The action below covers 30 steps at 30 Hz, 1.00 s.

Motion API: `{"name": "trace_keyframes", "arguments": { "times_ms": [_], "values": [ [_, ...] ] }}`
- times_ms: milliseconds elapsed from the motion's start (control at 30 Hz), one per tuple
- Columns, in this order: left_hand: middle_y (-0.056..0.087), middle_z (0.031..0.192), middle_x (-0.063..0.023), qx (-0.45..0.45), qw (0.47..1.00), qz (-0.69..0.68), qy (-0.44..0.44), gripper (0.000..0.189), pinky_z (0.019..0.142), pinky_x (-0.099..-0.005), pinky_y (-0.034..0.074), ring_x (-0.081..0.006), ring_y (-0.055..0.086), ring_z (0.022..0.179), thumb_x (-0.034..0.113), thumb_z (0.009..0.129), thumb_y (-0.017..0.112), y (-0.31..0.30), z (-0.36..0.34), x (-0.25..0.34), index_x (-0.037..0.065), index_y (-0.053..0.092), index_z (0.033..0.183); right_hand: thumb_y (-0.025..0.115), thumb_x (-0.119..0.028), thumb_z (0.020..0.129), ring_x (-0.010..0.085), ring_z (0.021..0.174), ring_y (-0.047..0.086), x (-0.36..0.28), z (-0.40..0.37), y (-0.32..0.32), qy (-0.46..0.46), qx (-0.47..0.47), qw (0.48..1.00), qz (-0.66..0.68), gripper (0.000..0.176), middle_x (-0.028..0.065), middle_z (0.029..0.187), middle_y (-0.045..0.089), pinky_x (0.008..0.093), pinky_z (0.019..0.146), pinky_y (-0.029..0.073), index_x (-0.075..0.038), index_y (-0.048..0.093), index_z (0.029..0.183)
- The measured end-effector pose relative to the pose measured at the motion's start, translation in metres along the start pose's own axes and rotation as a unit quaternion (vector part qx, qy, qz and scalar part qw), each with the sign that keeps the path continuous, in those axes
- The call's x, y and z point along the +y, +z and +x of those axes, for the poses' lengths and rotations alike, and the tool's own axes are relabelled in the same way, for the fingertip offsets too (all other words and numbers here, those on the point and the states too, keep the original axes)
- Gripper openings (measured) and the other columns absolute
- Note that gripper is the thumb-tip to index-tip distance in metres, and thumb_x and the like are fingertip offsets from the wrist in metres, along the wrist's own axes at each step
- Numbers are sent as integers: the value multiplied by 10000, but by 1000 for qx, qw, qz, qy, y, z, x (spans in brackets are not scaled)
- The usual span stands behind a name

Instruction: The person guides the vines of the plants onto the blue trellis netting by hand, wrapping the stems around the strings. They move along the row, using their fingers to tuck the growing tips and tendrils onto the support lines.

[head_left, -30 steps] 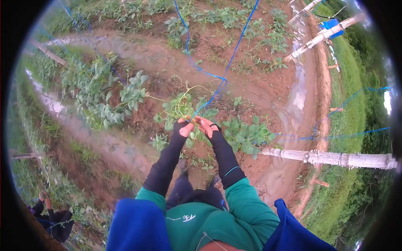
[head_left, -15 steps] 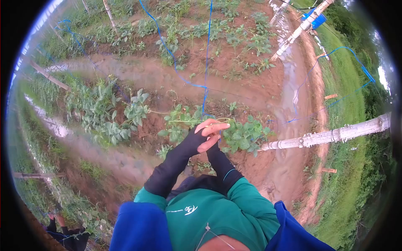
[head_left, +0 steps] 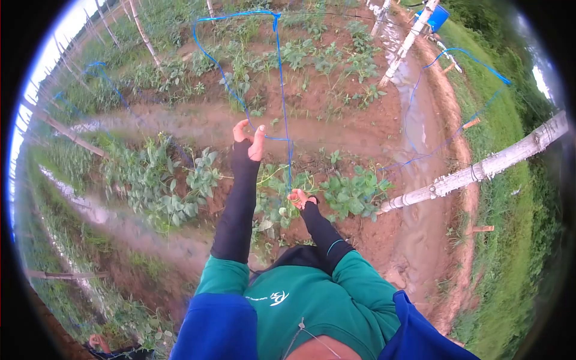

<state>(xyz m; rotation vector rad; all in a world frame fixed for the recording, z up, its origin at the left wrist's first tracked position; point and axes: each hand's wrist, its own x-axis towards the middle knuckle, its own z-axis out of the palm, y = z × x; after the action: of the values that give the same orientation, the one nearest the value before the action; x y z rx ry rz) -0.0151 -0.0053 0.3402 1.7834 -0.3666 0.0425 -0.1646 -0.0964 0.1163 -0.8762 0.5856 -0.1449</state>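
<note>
My left hand [head_left: 249, 140] is raised at the middle, its fingers curled on a blue string [head_left: 282, 72] that bends sharply there. The string hangs from a line above and has a knot just right of this hand. Lower and to the right, my right hand [head_left: 298, 198] is closed in a pinch at the string's lower end, among the stems of a leafy plant [head_left: 273, 207]. Fine detail between its fingertips is too small to tell. Both forearms wear black sleeves.
A leaning white post [head_left: 480, 168] stands at the right beside a leafy plant [head_left: 357, 192]. Muddy, wet furrows [head_left: 210, 123] run between plant rows. A blue container [head_left: 438, 19] is at the upper right. Another person's hand [head_left: 99, 343] shows at the lower left.
My hands were close together over the plant. The left hand has moved up and away, onto the string; the right hand now shows lower down. The view has shifted slightly.
</note>
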Motion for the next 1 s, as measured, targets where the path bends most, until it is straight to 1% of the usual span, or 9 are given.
{"name": "trace_keyframes", "arguments": {
  "times_ms": [133, 267, 333, 433, 500, 567, 633, 767, 1000],
  "values": [
    [465, 522, 5, -116, 989, -84, -23, 246, 390, -200, 314, -55, 389, 407, 261, 803, 463, -27, 41, 5, 50, 486, 928, 455, -301, 813, 168, 777, 567, 11, 14, -20, -7, -43, 999, 7, 349, 102, 825, 580, 244, 624, 435, -3, 461, 993],
    [545, 774, -75, 148, 963, -223, 30, 226, 568, -224, 429, -124, 522, 654, 250, 824, 422, -143, 95, 27, 43, 466, 902, 500, -326, 758, 86, 599, 540, -14, 9, -4, 58, 29, 997, -47, 339, 45, 748, 597, 213, 492, 389, -47, 513, 950],
    [492, 968, -154, 270, 915, -251, 165, 266, 695, -284, 445, -211, 516, 820, 183, 819, 429, -222, 115, 32, 15, 355, 1010, 495, -313, 734, 71, 557, 522, -3, 22, -17, 85, 31, 994, -67, 305, 38, 698, 595, 198, 438, 355, -69, 536, 913],
    [462, 970, -200, 466, 843, -177, 201, 461, 631, -318, 470, -268, 532, 780, 66, 754, 500, -308, 100, 35, 103, 187, 1090, 481, -334, 767, 80, 510, 505, -7, 12, -10, 1, 33, 991, -127, 324, 47, 671, 587, 185, 413, 341, -50, 513, 919],
    [494, 826, -134, 547, 804, -133, 191, 346, 535, -265, 430, -197, 500, 635, 97, 748, 496, -304, 63, 45, 91, 297, 1031, 465, -339, 794, 92, 501, 515, -2, 12, -7, -17, 26, 986, -164, 341, 60, 692, 587, 178, 406, 345, -34, 483, 947],
    [494, 698, -42, 464, 866, -76, 168, 113, 488, -202, 353, -90, 422, 560, 150, 771, 482, -282, 30, 9, 55, 472, 832, 475, -317, 790, 75, 524, 511, 1, 16, 2, -8, 40, 981, -189, 300, 24, 633, 562, 190, 429, 348, -48, 502, 921],
    [524, 734, -32, 200, 978, -51, -12, 174, 483, -172, 332, -52, 409, 541, 164, 760, 489, -243, 14, -70, 42, 507, 883, 476, -299, 795, 53, 529, 479, 6, 21, 6, -19, 21, 976, -215, 268, -10, 574, 530, 203, 462, 350, -56, 521, 899],
    [552, 703, 0, -274, 941, -32, -196, 276, 449, -183, 334, -43, 416, 515, 295, 786, 474, -81, -59, -115, 41, 559, 852, 450, -277, 814, 55, 485, 423, -13, 7, 20, -70, -23, 952, -298, 252, -9, 581, 528, 198, 470, 341, -57, 525, 911],
    [530, 648, -29, -380, 872, -12, -310, 624, 409, -209, 321, -78, 391, 440, 602, 694, 407, 28, -72, -102, 24, 561, 870, 468, -275, 797, 65, 518, 412, -24, -6, 11, -65, 6, 914, -400, 251, -14, 612, 525, 211, 489, 337, -87, 515, 956]
  ]
}}
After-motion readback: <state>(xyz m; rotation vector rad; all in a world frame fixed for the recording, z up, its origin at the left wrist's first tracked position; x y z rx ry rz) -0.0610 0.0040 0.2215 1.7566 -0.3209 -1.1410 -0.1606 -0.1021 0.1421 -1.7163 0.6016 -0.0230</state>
